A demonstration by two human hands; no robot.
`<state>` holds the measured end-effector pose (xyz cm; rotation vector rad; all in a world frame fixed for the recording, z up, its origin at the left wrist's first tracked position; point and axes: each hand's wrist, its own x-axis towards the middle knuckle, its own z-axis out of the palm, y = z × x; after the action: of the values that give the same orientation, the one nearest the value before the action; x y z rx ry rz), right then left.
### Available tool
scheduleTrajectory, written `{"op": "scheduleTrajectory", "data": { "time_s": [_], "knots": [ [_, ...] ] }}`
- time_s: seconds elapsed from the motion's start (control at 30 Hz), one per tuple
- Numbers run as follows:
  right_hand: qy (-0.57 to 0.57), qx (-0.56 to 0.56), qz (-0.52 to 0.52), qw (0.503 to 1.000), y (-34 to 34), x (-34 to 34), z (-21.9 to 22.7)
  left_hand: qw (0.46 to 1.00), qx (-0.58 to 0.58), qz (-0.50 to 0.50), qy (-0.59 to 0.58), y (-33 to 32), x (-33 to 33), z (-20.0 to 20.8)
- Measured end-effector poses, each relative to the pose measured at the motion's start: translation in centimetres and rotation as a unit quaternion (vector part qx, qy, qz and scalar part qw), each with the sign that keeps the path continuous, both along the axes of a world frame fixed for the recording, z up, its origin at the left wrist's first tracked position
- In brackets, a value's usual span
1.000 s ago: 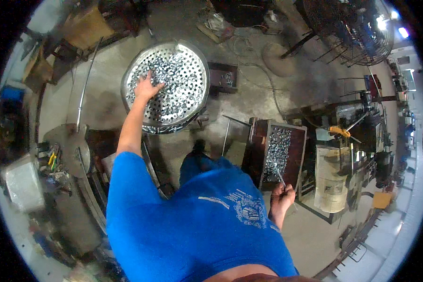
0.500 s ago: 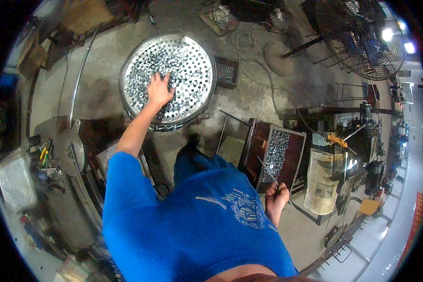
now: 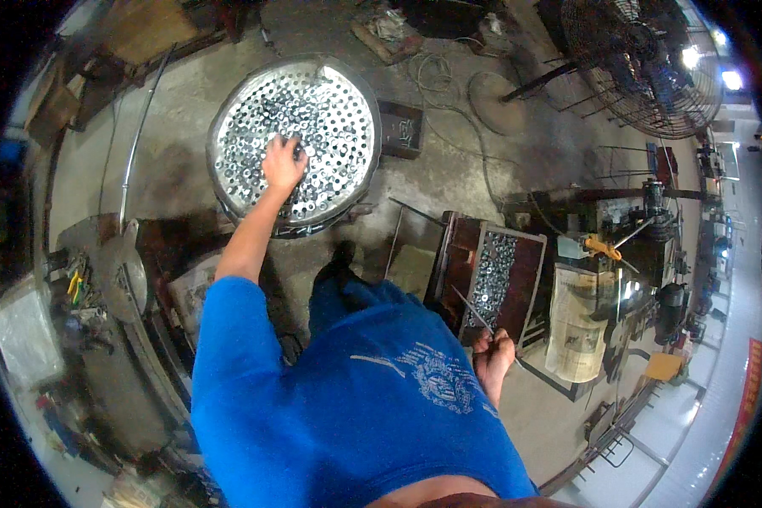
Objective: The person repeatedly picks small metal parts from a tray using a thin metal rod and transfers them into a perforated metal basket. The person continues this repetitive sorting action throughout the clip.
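A round, perforated metal tray [image 3: 356, 93] stands in front of me, strewn with small ring-shaped metal pieces [image 3: 324, 175] that look like nuts. Reaching over its middle, my left hand [image 3: 282, 165] has its fingers curled down among the pieces. Its fingertips are closed together, and what sits between them is too small to make out. Low on the right, my right hand [image 3: 494, 354] is closed around a thin metal rod [image 3: 472, 308]. The rod slants over a rectangular dark tray [image 3: 523, 284], where more of the small metal pieces [image 3: 493, 269] lie in a heap.
A dark box [image 3: 400, 129] adjoins the round tray's right side. Beyond it are a coiled cable [image 3: 436, 72] and a large standing fan [image 3: 635, 63]. Newspaper [image 3: 576, 326] hangs right of the rectangular tray, near a yellow-handled tool [image 3: 603, 248]. A long metal pole [image 3: 140, 127] leans at left.
My left hand's fingers have gone from spread flat on the pieces to curled in. My right hand still grips the rod. The whole view has shifted slightly.
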<state>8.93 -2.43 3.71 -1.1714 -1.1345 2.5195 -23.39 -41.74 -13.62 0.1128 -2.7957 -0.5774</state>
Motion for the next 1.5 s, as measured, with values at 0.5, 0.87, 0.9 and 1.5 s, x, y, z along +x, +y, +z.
{"op": "scheduleTrajectory", "data": {
  "time_s": [0.5,0.87,0.9,1.5],
  "knots": [
    [-0.038,0.026,-0.019,0.999,1.0,1.7,-0.2,0.828,0.533,0.159,-0.068,-1.1,-2.2,1.6],
    [-0.011,0.033,-0.004,0.999,1.1,1.1,0.3,0.488,0.859,0.056,-0.145,3.4,1.7,6.0],
    [-0.003,0.033,0.012,0.999,1.0,0.6,0.8,0.492,0.852,0.018,-0.178,3.8,1.8,5.7],
    [0.31,0.362,0.042,0.878,1.4,-1.4,3.9,0.397,0.789,-0.164,-0.438,32.5,14.0,16.1]
  ]
}}
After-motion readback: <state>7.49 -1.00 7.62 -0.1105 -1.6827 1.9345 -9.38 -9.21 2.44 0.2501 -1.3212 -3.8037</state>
